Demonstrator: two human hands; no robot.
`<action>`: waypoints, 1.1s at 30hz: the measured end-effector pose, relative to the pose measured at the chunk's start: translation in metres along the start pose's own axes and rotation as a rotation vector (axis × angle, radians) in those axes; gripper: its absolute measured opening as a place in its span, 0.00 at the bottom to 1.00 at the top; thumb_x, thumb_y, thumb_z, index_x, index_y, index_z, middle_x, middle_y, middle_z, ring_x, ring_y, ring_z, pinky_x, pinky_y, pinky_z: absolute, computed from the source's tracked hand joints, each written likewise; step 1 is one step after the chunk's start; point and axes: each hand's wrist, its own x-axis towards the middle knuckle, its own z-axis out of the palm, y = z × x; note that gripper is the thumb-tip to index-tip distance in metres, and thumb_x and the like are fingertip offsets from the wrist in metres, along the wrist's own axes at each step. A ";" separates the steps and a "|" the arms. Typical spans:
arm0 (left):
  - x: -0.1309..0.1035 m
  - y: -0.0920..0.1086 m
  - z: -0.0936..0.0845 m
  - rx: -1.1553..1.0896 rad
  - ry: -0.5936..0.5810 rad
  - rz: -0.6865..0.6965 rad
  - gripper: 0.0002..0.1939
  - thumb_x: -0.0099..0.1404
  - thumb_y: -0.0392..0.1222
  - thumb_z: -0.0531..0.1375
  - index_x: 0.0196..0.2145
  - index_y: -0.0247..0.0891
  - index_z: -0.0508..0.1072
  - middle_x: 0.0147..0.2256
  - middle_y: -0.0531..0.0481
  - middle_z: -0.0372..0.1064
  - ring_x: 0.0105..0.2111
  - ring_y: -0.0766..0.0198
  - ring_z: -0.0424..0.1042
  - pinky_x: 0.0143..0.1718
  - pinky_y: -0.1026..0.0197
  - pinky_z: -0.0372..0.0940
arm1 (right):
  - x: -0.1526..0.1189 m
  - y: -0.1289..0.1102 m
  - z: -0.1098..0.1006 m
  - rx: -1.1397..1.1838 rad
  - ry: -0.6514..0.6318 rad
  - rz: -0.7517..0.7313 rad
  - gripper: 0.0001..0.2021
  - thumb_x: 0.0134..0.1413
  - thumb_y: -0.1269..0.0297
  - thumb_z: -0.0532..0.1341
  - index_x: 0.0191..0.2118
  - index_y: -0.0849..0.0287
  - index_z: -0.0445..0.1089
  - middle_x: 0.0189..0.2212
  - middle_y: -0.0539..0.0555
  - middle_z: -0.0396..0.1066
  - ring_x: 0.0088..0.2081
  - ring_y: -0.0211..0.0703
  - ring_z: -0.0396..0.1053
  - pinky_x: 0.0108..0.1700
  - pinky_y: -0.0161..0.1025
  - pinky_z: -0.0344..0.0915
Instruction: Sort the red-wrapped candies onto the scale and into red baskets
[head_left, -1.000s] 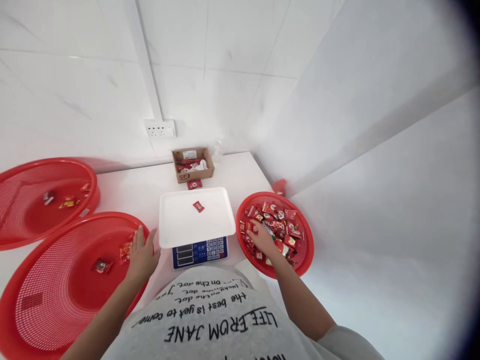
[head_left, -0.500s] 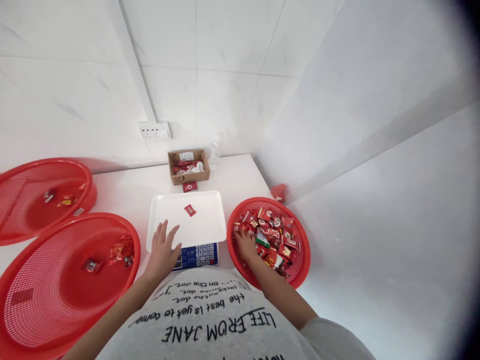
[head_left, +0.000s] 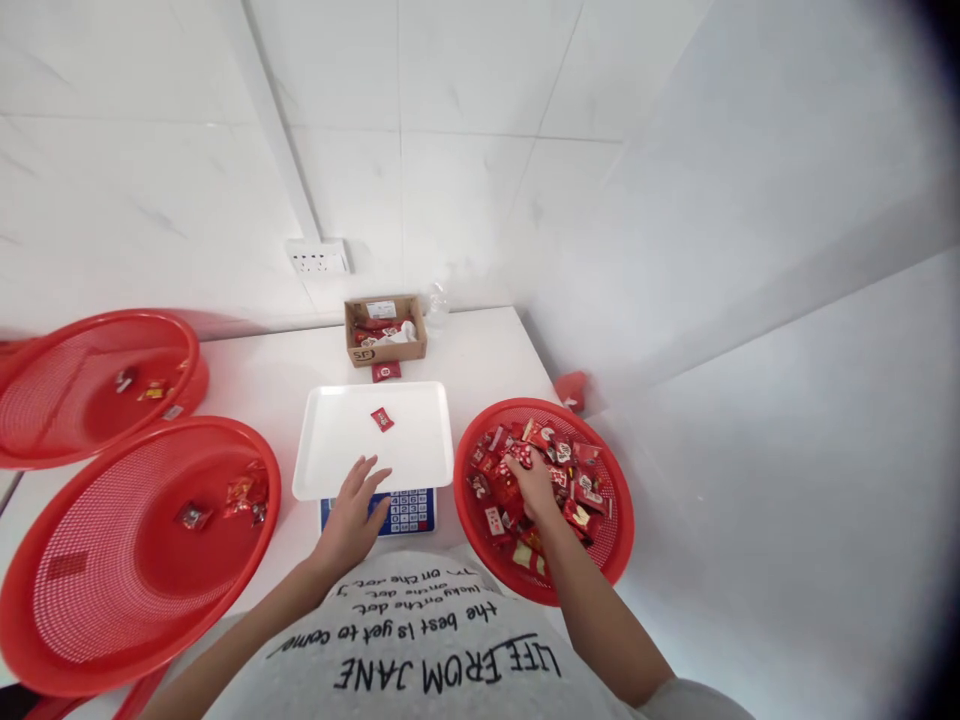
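My right hand (head_left: 535, 485) is inside the right red basket (head_left: 466, 520), among many small candies in mostly red wrappers (head_left: 577, 500). Its fingers are closed on a red, white-dotted wrapped candy (head_left: 517, 457). My left hand (head_left: 354, 512) hovers by the front edge of a white tray (head_left: 337, 435), fingers apart and holding nothing. The tray rests on a weighing scale (head_left: 409, 512) with a blue keypad, partly covered by that hand. One small red wrapped candy (head_left: 382, 419) lies on the tray.
Two larger red baskets, one near (head_left: 259, 440) and one farther back (head_left: 191, 345), stand at left with a few candies inside. Behind the tray are a red packet (head_left: 386, 371), a cardboard box (head_left: 390, 352) of red packets and clear plastic (head_left: 437, 300). Walls border the back and right.
My right hand has moved right and deeper over the candy pile, closing on a dotted candy. My left hand has shifted slightly right and towards me. The candy on the tray stays put.
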 end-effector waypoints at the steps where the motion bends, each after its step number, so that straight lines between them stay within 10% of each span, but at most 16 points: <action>1: 0.001 0.001 0.000 -0.041 -0.037 -0.003 0.18 0.63 0.42 0.50 0.50 0.39 0.65 0.58 0.43 0.55 0.61 0.55 0.48 0.59 0.49 0.50 | -0.003 -0.003 -0.001 0.117 0.000 0.043 0.32 0.40 0.55 0.63 0.54 0.55 0.59 0.52 0.55 0.65 0.51 0.47 0.65 0.52 0.46 0.62; 7: 0.019 0.022 -0.004 -0.541 -0.327 -0.144 0.23 0.59 0.48 0.57 0.52 0.41 0.64 0.54 0.43 0.61 0.56 0.55 0.59 0.57 0.51 0.53 | -0.045 -0.041 0.018 0.555 -0.066 0.243 0.33 0.38 0.57 0.66 0.54 0.45 0.57 0.43 0.48 0.72 0.40 0.44 0.72 0.39 0.43 0.71; 14: 0.034 0.044 -0.013 -1.216 -0.566 -0.428 0.32 0.58 0.54 0.58 0.57 0.46 0.55 0.55 0.40 0.58 0.49 0.51 0.65 0.40 0.50 0.67 | -0.099 -0.078 0.094 0.595 -0.415 0.106 0.25 0.38 0.59 0.67 0.47 0.52 0.64 0.35 0.48 0.72 0.36 0.42 0.71 0.42 0.41 0.68; 25: 0.036 -0.005 -0.022 -1.286 -0.275 -0.461 0.21 0.54 0.47 0.64 0.44 0.36 0.68 0.40 0.44 0.71 0.39 0.59 0.71 0.43 0.58 0.64 | -0.100 -0.072 0.143 0.478 -0.617 0.129 0.19 0.45 0.51 0.62 0.42 0.54 0.65 0.40 0.52 0.71 0.43 0.43 0.69 0.45 0.42 0.67; 33: 0.047 -0.028 -0.040 -1.210 -0.102 -0.598 0.20 0.53 0.51 0.63 0.41 0.42 0.66 0.42 0.49 0.67 0.37 0.63 0.68 0.38 0.56 0.67 | -0.078 -0.062 0.153 0.533 -0.480 0.281 0.16 0.42 0.52 0.64 0.36 0.53 0.64 0.40 0.50 0.71 0.36 0.39 0.71 0.36 0.39 0.69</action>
